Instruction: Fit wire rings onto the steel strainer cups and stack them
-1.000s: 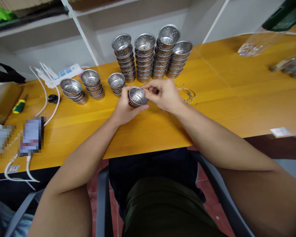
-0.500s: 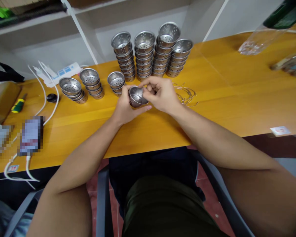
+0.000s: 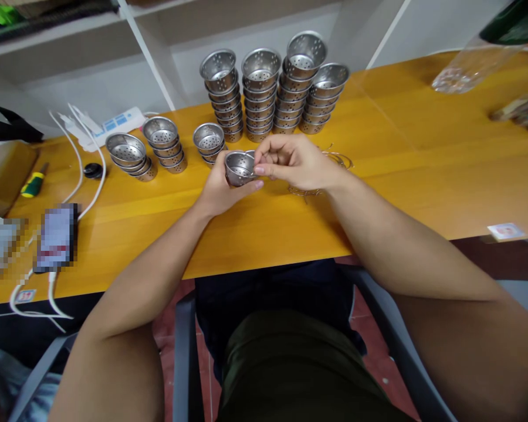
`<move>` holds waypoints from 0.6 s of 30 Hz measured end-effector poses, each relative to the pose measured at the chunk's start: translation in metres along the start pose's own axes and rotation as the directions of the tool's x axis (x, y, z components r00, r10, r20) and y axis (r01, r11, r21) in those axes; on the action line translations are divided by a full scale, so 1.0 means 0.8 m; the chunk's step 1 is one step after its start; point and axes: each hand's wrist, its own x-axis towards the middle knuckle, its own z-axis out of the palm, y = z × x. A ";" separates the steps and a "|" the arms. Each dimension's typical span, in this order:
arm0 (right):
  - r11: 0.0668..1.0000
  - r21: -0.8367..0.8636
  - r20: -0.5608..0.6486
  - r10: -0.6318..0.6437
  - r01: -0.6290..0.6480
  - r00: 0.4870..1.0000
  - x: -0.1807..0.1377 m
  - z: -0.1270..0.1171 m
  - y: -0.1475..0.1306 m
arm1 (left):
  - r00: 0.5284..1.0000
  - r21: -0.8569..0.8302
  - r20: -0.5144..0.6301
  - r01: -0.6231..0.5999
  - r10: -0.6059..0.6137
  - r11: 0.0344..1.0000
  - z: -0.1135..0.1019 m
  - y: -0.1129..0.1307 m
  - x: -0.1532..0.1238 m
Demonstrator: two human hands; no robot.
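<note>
A small perforated metal cup point(image 3: 239, 167) is held in my left hand point(image 3: 217, 192), tilted with its mouth toward me. The thumb lies along its near side and the fingers go behind it. My right hand point(image 3: 297, 162) is pinched at the cup's right rim, on what looks like a thin wire; the fingers cover most of it. Thin bent wires point(image 3: 341, 159) lie on the table beneath and behind my right hand. A short stack of similar cups point(image 3: 208, 140) stands just behind my left hand.
Tall stacks of perforated cups point(image 3: 260, 97) stand at the back by the shelf. Two shorter stacks point(image 3: 162, 140) are to the left, near a power strip point(image 3: 121, 122) and white cables. A screwdriver point(image 3: 34, 183) and a phone point(image 3: 57, 237) lie further left. A clear bottle point(image 3: 460, 76) lies back right.
The cup has turned in my left hand, so its mouth shows more. My right hand has rolled and shifted slightly right, still pinched at the rim. The view has shifted a little.
</note>
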 end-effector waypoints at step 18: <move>0.995 -0.006 -0.048 -0.100 0.099 0.994 0.001 0.006 0.019 | 0.996 0.095 0.010 -0.093 0.093 0.991 -0.006 -0.017 -0.003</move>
